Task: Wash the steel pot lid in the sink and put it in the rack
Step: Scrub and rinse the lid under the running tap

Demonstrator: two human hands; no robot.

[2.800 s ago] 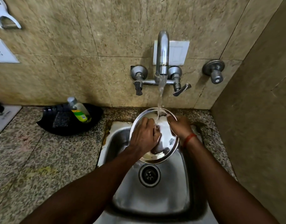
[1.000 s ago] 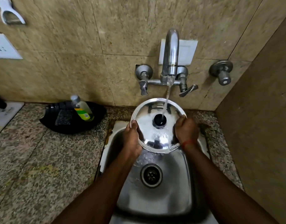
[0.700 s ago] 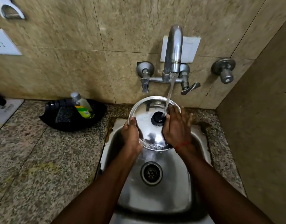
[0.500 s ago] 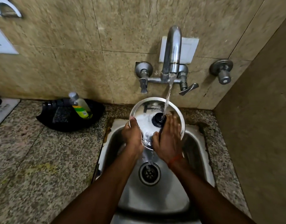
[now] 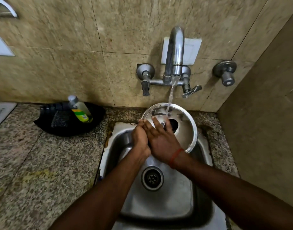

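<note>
Sink beneath lid, rim in left hand (right hand flat)

Under tap, lid is hanging over back of sink. L hand is gripping its left rim; R hand is lying flat on it. Left of sink, bottle is leaning in tray on counter.

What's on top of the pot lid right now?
The tap's water stream hits the steel pot lid beside its black knob. The right hand lies flat across it, hiding the surface beneath; the left hand grips the rim.
</note>
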